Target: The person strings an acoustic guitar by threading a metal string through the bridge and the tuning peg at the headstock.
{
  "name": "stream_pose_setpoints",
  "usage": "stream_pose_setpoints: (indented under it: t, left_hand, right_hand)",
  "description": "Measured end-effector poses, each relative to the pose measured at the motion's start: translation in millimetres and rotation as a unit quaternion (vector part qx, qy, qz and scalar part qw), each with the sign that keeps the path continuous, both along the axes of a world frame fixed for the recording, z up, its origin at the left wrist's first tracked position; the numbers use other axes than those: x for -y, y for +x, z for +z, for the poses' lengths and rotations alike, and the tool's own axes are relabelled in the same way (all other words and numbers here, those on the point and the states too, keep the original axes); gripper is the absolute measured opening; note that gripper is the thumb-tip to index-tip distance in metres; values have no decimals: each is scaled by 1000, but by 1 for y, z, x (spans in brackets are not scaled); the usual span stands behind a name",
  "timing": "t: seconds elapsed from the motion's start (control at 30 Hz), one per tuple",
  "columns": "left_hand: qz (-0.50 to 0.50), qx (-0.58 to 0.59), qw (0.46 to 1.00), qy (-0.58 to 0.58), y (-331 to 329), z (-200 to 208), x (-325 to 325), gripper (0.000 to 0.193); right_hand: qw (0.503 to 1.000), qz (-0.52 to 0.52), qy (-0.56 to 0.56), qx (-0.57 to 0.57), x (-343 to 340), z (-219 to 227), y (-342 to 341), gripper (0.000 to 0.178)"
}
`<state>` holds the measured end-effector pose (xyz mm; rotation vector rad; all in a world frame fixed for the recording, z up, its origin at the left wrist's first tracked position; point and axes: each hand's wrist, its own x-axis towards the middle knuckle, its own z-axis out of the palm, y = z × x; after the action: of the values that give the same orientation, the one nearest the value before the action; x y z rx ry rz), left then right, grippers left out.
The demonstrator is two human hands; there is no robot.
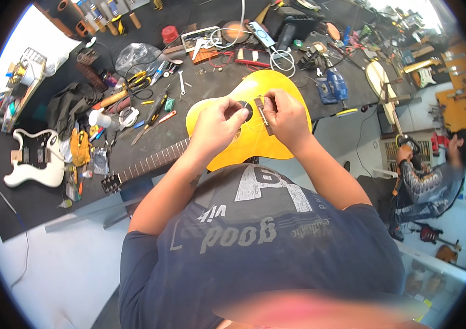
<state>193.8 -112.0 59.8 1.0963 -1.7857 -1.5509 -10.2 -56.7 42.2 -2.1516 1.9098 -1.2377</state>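
Observation:
A yellow acoustic guitar [255, 88] lies flat on the dark workbench [35, 197], its dark fretted neck [145, 164] running toward the lower left. My left hand [216, 125] rests over the sound hole, fingers pinched on a thin guitar string. My right hand [283, 114] is over the brown bridge [264, 116], thumb and fingers pinching the string's end there. Both hands hide most of the sound hole and part of the bridge.
A white electric guitar body [34, 159] lies at the left. Pliers, screwdrivers and a white cup [99, 118] clutter the bench left of the guitar. Cables, a blue tool [334, 86] and boxes lie behind. Another person [436, 175] sits at the right.

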Motion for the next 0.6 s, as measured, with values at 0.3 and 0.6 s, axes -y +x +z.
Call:
stream_pose_setpoints:
  t: [0.3,0.6]
  left_hand:
    - [27,-115,992,45,-11,-5,-13,11]
    - [-25,-110,993,-14,-39,-13,-35,12]
  right_hand:
    - [982,-9,115,149,-39,31,2,7]
    - [902,-37,21,429,-69,19,-32,35]
